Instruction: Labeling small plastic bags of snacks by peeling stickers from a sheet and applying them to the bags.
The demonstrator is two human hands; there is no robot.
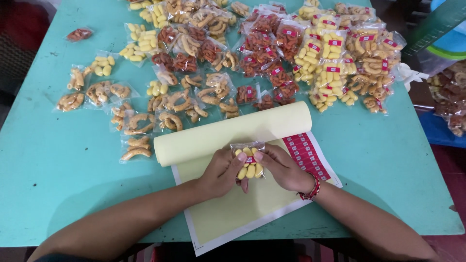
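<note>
Fingers of both hands clamped on one small clear packet of yellow puffed snacks, held between them just above the sticker sheet. Left hand grips the packet's left edge, thumb on top. Right hand grips the right edge, thumb pressing on a small red sticker at the packet's front centre. Red beaded bracelet on the right wrist.

Packet sits over a pale yellow sticker sheet lying flat on the teal tabletop; the sheet's far end is curled into a roll just beyond the hands. A block of red stickers remains on the sheet's right edge, just beside the right hand.

Beyond the roll: a wide scatter of small snack packets. Left group, unlabelled packets of tan curls and yellow puffs, loosely spread. Right group, labelled packets with red stickers, piled touching and overlapping, mixed yellow, orange-red and tan. One lone reddish packet sits well apart at the far left.

Right of the tabletop, off its edge: a clear bag of mixed snacks, partly cut off by the frame.
</note>
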